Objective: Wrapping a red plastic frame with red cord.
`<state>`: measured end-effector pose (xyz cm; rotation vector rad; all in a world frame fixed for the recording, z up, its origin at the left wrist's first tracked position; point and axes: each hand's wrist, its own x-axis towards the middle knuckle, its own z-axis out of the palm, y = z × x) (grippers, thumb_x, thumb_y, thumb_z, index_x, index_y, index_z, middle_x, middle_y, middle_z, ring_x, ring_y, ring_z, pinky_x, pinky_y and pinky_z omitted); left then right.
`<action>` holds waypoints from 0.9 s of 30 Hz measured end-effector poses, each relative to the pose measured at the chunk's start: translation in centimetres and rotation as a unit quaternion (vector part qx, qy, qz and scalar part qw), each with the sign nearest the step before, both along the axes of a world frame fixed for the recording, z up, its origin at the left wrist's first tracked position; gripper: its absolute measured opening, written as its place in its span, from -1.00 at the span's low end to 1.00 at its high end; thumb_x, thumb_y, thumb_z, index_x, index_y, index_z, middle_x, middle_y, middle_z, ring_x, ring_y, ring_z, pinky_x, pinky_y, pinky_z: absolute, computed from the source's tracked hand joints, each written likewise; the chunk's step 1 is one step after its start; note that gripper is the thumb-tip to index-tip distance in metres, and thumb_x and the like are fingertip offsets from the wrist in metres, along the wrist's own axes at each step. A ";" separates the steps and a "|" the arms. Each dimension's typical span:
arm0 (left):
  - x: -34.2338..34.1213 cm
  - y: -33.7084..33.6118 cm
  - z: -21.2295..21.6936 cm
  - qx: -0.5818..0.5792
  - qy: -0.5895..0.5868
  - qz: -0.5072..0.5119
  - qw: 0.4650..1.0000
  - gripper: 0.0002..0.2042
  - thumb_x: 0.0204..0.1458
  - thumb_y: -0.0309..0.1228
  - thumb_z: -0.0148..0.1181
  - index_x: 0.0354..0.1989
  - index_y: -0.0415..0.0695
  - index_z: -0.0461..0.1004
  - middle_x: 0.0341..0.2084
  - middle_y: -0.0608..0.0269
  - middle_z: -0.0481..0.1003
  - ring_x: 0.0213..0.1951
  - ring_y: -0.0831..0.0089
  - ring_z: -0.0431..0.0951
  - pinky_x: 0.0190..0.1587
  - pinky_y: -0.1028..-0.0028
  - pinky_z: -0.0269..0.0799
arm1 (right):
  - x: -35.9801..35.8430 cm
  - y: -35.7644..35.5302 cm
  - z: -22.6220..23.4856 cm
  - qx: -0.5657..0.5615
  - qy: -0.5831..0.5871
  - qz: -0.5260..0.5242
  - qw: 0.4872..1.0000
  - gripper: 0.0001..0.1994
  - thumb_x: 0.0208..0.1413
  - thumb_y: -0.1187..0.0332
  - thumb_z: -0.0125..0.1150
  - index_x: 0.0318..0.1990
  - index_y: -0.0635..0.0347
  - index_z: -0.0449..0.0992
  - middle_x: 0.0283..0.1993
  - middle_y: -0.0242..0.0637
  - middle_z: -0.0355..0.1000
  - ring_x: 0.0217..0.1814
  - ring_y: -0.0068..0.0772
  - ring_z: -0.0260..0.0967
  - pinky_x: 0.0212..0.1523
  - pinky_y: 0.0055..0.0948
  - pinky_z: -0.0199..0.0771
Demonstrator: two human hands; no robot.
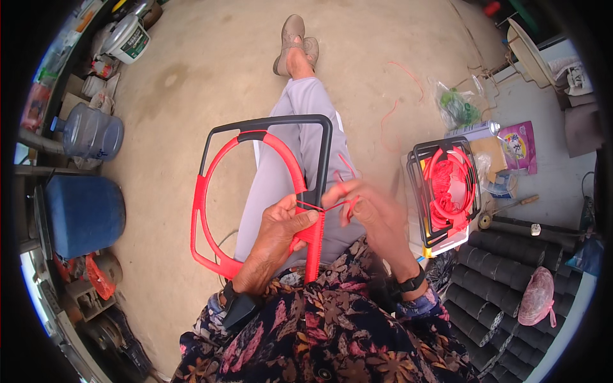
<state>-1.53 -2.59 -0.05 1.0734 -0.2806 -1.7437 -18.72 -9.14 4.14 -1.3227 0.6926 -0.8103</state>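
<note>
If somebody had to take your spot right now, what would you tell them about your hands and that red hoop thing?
Left hand: grips the red and black frame at its lower right side, thumb pressing a red cord against it.
Right hand: pinches the same red cord just right of the frame; it is blurred.
The frame rests across the lap.
Stack of similar frames sits in a tray on the right.
Done: the cord reaches the frame's edge.
Left: how much cord work remains cannot be told.

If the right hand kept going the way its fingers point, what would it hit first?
Probably the black bar of the frame beside the left hand: the right hand points up-left, pinching red cord. Depth is unclear.
</note>
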 end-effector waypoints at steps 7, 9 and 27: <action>0.3 0.0 0.1 -0.001 0.063 0.037 0.997 -0.80 0.07 -0.57 0.12 -0.13 -0.30 0.38 -0.46 0.20 0.53 -0.66 0.65 0.41 -0.75 0.68 0.16 | 3.7 0.9 1.5 -0.111 0.040 0.114 0.986 -0.71 0.29 0.28 -0.10 -0.40 0.33 0.30 -0.54 -0.31 0.19 -0.56 -0.50 0.12 -0.52 -0.48 0.17; -0.4 0.1 0.7 0.011 0.035 0.067 0.997 -0.82 0.10 -0.55 0.08 -0.13 -0.30 0.39 -0.46 0.17 0.52 -0.64 0.63 0.42 -0.74 0.66 0.20 | 3.4 1.5 1.9 -0.109 0.032 0.109 0.987 -0.71 0.29 0.27 -0.09 -0.40 0.32 0.31 -0.55 -0.33 0.18 -0.56 -0.49 0.10 -0.52 -0.48 0.15; 0.8 1.4 -0.4 -0.019 0.090 0.041 0.995 -0.83 0.05 -0.47 0.08 -0.26 -0.35 0.41 -0.50 0.10 0.50 -0.67 0.48 0.43 -0.75 0.53 0.26 | 0.4 3.6 0.8 0.400 -0.224 0.019 0.889 -0.66 0.34 0.17 -0.23 -0.51 0.07 0.10 -0.63 -0.50 -0.07 -0.64 -0.65 -0.17 -0.63 -0.61 -0.11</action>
